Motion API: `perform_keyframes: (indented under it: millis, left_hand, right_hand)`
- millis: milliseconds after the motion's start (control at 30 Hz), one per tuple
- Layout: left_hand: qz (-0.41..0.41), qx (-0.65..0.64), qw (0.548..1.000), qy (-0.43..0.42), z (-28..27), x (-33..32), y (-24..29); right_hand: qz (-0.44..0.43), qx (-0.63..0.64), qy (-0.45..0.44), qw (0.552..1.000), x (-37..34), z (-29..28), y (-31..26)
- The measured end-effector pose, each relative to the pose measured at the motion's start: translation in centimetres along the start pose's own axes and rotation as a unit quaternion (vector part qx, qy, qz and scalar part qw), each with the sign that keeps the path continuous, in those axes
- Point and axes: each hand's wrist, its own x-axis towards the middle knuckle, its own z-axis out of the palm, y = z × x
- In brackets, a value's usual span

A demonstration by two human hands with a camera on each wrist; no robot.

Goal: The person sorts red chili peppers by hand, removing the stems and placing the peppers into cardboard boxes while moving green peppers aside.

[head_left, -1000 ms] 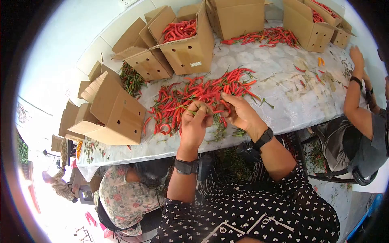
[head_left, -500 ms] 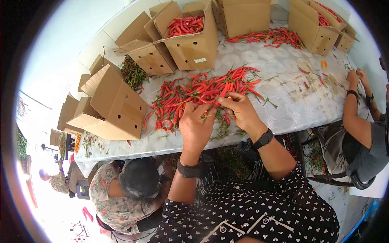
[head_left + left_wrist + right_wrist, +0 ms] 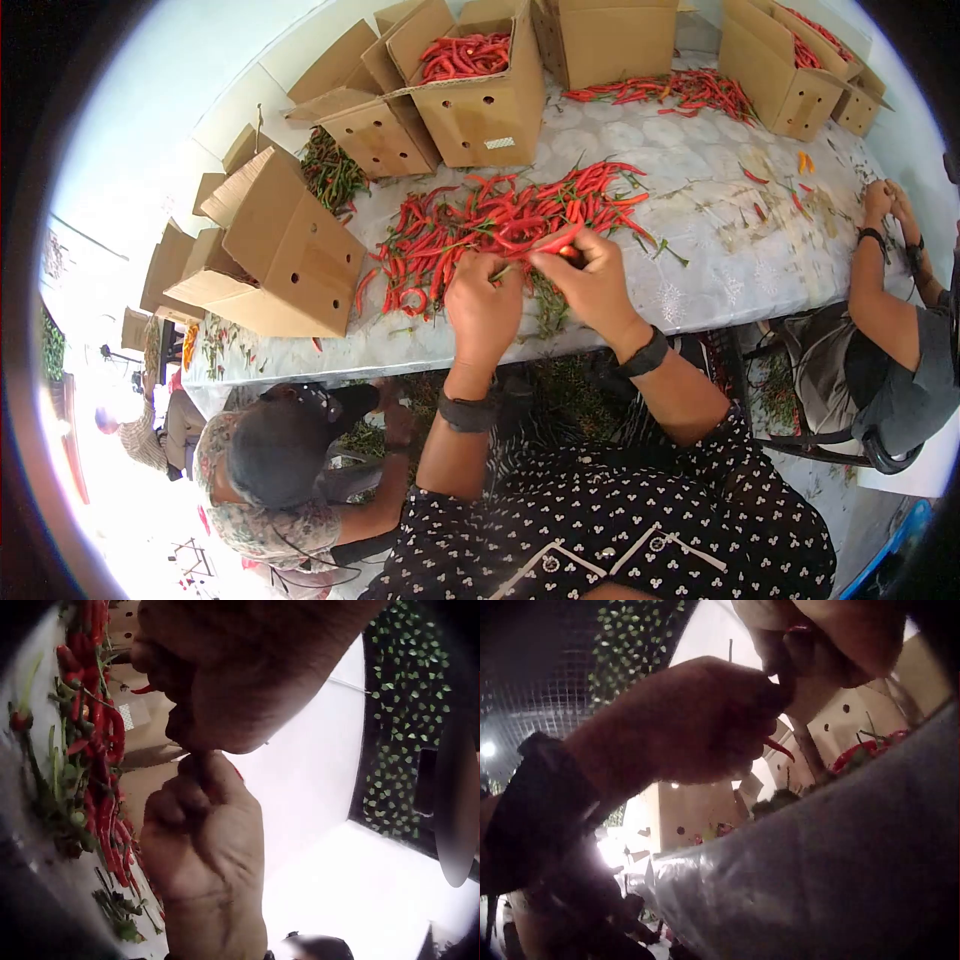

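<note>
My right hand point(image 3: 600, 295) pinches a red chili pepper point(image 3: 558, 239) between thumb and fingers, above the heap of red chilies point(image 3: 430, 255) on the table. Close beside it, my left hand point(image 3: 484, 315) has its fingers curled, with a bit of green stem showing at the fingertips. From under the left hand's fingers pokes the tip of another red chili point(image 3: 781, 750) in the right wrist view. The fingertips of both hands meet in the left wrist view, and what lies between them is hidden.
Cardboard boxes point(image 3: 470, 125) line the back and left of the table point(image 3: 680, 290), some filled with chilies. More red chilies point(image 3: 690, 95) lie at the back. A seated person point(image 3: 270, 460) is at lower left, another point(image 3: 890, 330) at right. Green scraps point(image 3: 548, 310) lie near the front edge.
The chili in my right hand has tilted from upright to slanting. My hands stay close together over the heap. The person at lower left has shifted, and the right-hand person's hands have drawn together.
</note>
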Motion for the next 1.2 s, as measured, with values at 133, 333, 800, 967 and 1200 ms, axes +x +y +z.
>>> perform_keyframes:
  millis: [133, 333, 800, 967, 1200]
  left_hand:
    - [-0.125, -0.116, 0.981, -0.088, -1.6, 0.1, -1.8]
    - [-0.282, -0.433, 0.839, -0.171, -2.5, -0.1, 0.1]
    - [-0.131, -0.369, 0.909, -0.144, 0.4, -0.1, -0.1]
    - [-0.126, -0.349, 0.923, -0.106, -0.1, -0.6, -0.1]
    - [-0.076, -0.184, 0.979, -0.037, -0.3, -0.8, 0.2]
  right_hand:
    - [0.072, 0.147, 0.025, 0.986, 0.7, -1.8, -0.4]
    - [0.189, 0.193, -0.075, 0.96, 0.5, -1.2, -1.0]
    - [-0.07, -0.201, -0.154, 0.965, -0.5, 0.6, -0.2]
    - [-0.029, -0.21, -0.104, 0.972, -0.1, -0.4, -0.6]
    - [-0.036, -0.251, -0.105, 0.962, 0.0, -1.0, -0.1]
